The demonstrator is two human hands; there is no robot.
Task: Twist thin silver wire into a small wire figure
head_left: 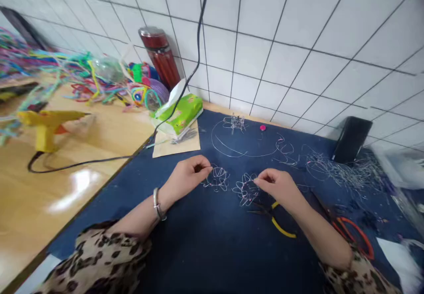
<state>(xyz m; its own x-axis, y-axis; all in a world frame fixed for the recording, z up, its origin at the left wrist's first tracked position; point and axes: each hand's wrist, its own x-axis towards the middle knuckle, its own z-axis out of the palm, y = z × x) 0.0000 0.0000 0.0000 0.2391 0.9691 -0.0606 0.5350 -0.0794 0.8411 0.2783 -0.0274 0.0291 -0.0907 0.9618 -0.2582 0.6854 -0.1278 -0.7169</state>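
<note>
**Head view: two hands at paired wire pieces.** Your left hand (187,175) rests on the dark blue mat (205,250). Its grip is narrow, thumb and forefinger pinched on the edge of the left wire flower (217,180). Your right hand (277,185) does the same at the upper right rim of the right wire flower (245,190), again with a narrow grip closed on wire.

Both flowers lie flat, just beside each other between your hands. The dark mat probably serves to make the thin wire easy to see. The wrists rest low, which would steady such fine pinching.

The yellow-handled pliers (280,225) lie partly under your right forearm, close enough to pick up readily. The orange-handled cutters (357,236) sit further right. A large wire loop (238,148), a pink bead (263,127) and a heap of wire offcuts (344,172) lie beyond the flowers, apart from both hands.

**Edges and room.** The mat's left edge runs diagonally past your left elbow onto the wooden surface (99,152). A yellow glue gun (48,126) and its black cable (99,161) lie there. A green tissue pack (181,115) sits at the mat's far left corner. The mat is bare in front of you and between your forearms. The right side is crowded with offcuts and a black box (351,139).
</note>
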